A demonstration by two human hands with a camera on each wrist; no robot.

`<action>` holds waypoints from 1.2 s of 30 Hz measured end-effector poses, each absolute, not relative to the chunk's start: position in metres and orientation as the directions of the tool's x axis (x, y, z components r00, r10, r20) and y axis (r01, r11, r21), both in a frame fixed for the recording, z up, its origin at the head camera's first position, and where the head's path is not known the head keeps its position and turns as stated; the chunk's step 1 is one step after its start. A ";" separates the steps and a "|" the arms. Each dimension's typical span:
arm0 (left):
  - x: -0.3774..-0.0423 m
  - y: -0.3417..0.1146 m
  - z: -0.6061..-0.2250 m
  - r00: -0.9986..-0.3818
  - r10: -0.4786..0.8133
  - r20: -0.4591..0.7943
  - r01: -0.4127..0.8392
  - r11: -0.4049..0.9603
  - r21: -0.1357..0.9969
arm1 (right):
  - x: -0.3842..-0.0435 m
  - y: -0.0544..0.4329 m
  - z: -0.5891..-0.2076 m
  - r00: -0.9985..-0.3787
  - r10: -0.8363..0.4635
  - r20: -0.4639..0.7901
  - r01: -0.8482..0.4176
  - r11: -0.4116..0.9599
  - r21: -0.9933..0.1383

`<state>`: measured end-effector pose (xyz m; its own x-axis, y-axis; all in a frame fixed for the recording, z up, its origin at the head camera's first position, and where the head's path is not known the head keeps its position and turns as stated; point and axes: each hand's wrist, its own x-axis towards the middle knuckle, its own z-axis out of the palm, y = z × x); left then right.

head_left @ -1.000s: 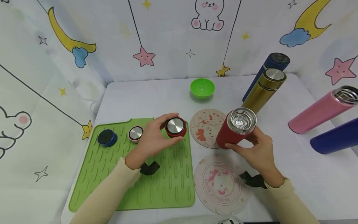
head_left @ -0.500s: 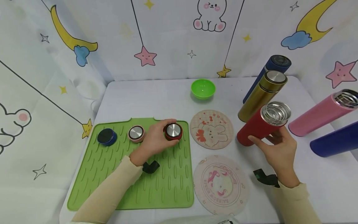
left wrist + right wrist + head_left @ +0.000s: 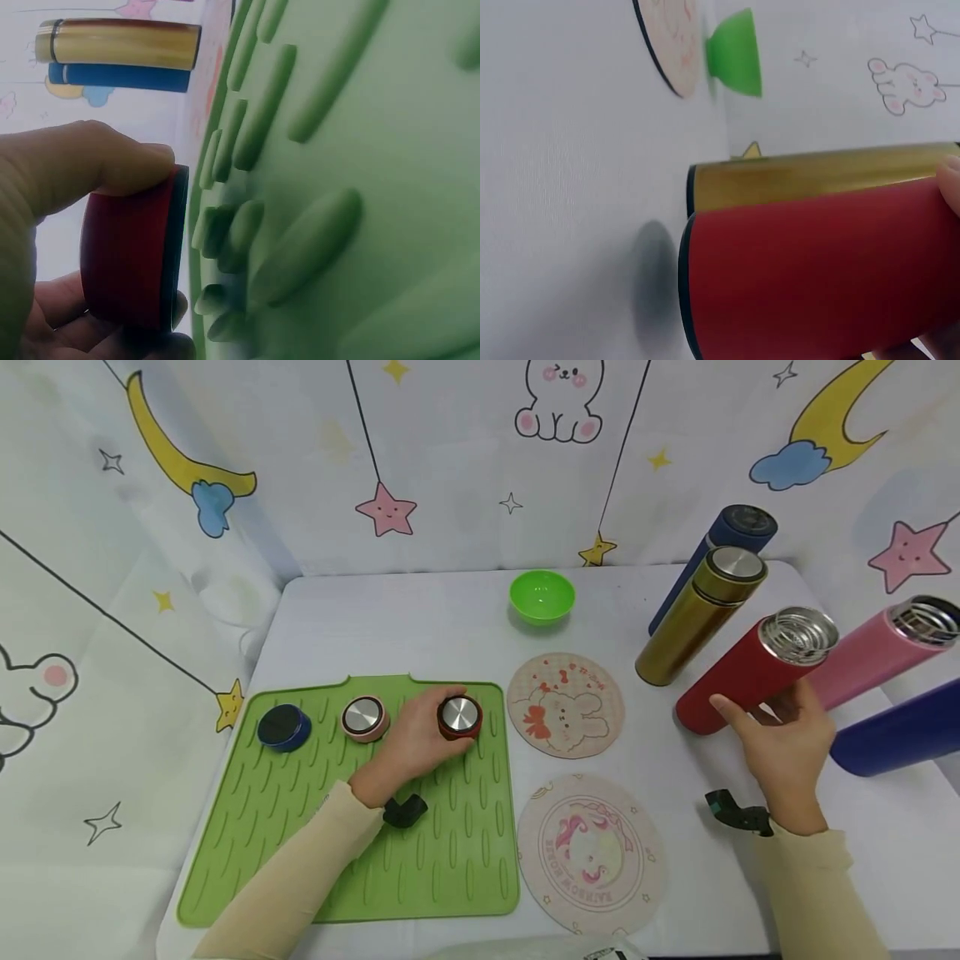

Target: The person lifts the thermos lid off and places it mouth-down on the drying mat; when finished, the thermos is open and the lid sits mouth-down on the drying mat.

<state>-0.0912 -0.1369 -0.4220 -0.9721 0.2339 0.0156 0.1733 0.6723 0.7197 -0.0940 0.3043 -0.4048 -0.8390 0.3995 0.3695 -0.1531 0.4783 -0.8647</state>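
My left hand [image 3: 411, 739] pinches a red bottle lid [image 3: 460, 716] with a silver top between thumb and fingers. In the left wrist view that lid [image 3: 131, 255] is close over the ridged green mat [image 3: 420, 165]. On the right, my right hand [image 3: 787, 752] grips a red thermos bottle [image 3: 738, 681] whose steel mouth is uncovered. A shadow shows beneath its base [image 3: 689, 292] in the right wrist view, with a gap to the tabletop. Two more lids, one pink [image 3: 365, 718] and one blue [image 3: 284, 727], sit on the mat left of my left hand.
A gold thermos [image 3: 678, 635] and a dark blue one [image 3: 738, 522] stand capped behind the red bottle. Lidless pink [image 3: 873, 647] and blue [image 3: 900, 735] bottles stand at the right. Two round coasters [image 3: 566, 706] lie mid-table, and a green bowl [image 3: 542, 597] sits at the back.
My right hand has carried the red bottle rightward, away from the rabbit coaster and towards the pink bottle. My left hand has lowered the red lid slightly towards the mat.
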 end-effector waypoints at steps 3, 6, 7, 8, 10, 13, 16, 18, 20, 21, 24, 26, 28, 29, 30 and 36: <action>-0.090 -0.138 -0.423 -0.973 0.232 0.006 0.166 0.675 0.719 | -0.099 0.309 -0.407 -0.830 0.429 0.357 -0.133 0.469 -0.873; -0.089 -0.139 -0.425 -0.973 0.229 0.001 0.161 0.677 0.718 | -0.106 0.314 -0.408 -0.823 0.464 0.328 -0.094 0.457 -0.885; -0.089 -0.139 -0.425 -0.974 0.229 0.002 0.161 0.679 0.716 | -0.109 0.315 -0.408 -0.820 0.476 0.317 -0.080 0.453 -0.888; -0.089 -0.140 -0.426 -0.974 0.228 0.002 0.161 0.681 0.714 | -0.111 0.316 -0.409 -0.817 0.488 0.308 -0.067 0.451 -0.890; -0.088 -0.141 -0.428 -0.974 0.227 0.003 0.162 0.686 0.709 | -0.117 0.319 -0.409 -0.806 0.513 0.296 -0.041 0.450 -0.892; -0.087 -0.142 -0.429 -0.974 0.226 0.007 0.164 0.688 0.707 | -0.125 0.321 -0.409 -0.794 0.537 0.285 -0.012 0.454 -0.891; -0.086 -0.143 -0.431 -0.975 0.223 0.011 0.166 0.690 0.705 | -0.132 0.321 -0.408 -0.796 0.548 0.258 0.012 0.441 -0.897; -0.086 -0.143 -0.431 -0.975 0.221 0.013 0.167 0.694 0.701 | -0.137 0.320 -0.407 -0.802 0.545 0.244 0.013 0.425 -0.905; -0.086 -0.143 -0.431 -0.976 0.220 0.014 0.168 0.703 0.691 | -0.142 0.319 -0.406 -0.806 0.545 0.232 0.012 0.406 -0.914; -0.085 -0.142 -0.431 -0.976 0.219 0.012 0.167 0.706 0.688 | -0.145 0.318 -0.406 -0.807 0.545 0.229 0.011 0.401 -0.916; -0.085 -0.142 -0.431 -0.975 0.220 0.009 0.167 0.713 0.681 | -0.152 0.318 -0.407 -0.800 0.555 0.230 0.006 0.391 -0.921; -0.084 -0.142 -0.431 -0.975 0.220 0.005 0.165 0.712 0.683 | -0.156 0.319 -0.408 -0.793 0.566 0.227 0.016 0.392 -0.920; -0.083 -0.142 -0.431 -0.975 0.220 0.006 0.165 0.710 0.685 | -0.160 0.320 -0.409 -0.790 0.572 0.221 0.031 0.397 -0.917; -0.082 -0.142 -0.431 -0.975 0.220 0.007 0.164 0.708 0.687 | -0.162 0.320 -0.410 -0.788 0.575 0.219 0.041 0.404 -0.914; -0.082 -0.142 -0.431 -0.976 0.219 0.009 0.165 0.706 0.688 | -0.164 0.320 -0.410 -0.785 0.579 0.221 0.049 0.412 -0.910; -0.081 -0.142 -0.432 -0.977 0.213 0.017 0.166 0.709 0.685 | -0.176 0.322 -0.412 -0.780 0.582 0.230 0.070 0.446 -0.892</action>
<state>-0.0807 -0.1416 -0.4317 -0.9770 0.2125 0.0171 0.1662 0.7090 0.6853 -0.1763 0.3222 -0.4116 -0.7796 0.5823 0.2304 0.0697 0.4463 -0.8922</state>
